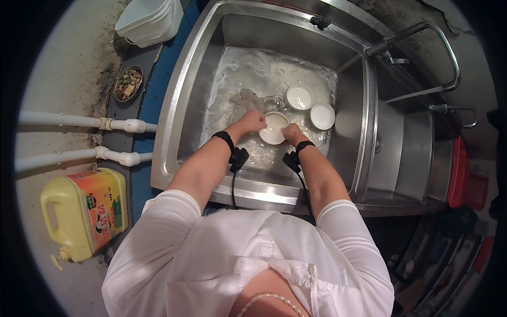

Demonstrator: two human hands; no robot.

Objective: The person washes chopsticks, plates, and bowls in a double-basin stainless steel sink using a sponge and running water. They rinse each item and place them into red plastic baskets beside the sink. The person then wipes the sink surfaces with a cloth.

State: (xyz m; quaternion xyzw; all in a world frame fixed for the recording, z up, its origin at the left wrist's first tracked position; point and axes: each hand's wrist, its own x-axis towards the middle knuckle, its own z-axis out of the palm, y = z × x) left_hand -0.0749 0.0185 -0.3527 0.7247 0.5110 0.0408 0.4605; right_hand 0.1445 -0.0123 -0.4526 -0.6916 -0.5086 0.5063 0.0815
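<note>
Both my hands are over soapy water in a stainless steel sink basin point(190, 79). A white bowl point(273, 127) is between them; my right hand point(292, 134) grips its right rim. My left hand point(253, 121) is closed at the bowl's left rim, and whether it pinches the rim or something else is unclear. Two more white bowls stand in the water beyond: one point(300, 97) up and to the right, the other point(322, 116) farther right. Clear, glass-like objects point(247, 99) lie partly under water beyond my left hand.
Faucets point(451, 59) reach over a second basin point(400, 150) at the right. White plastic containers point(148, 23) and a bowl of food scraps point(128, 83) stand on the left ledge. White pipes point(130, 126) and a yellow detergent jug point(85, 214) are at the left. A dark scourer point(320, 21) lies on the far rim.
</note>
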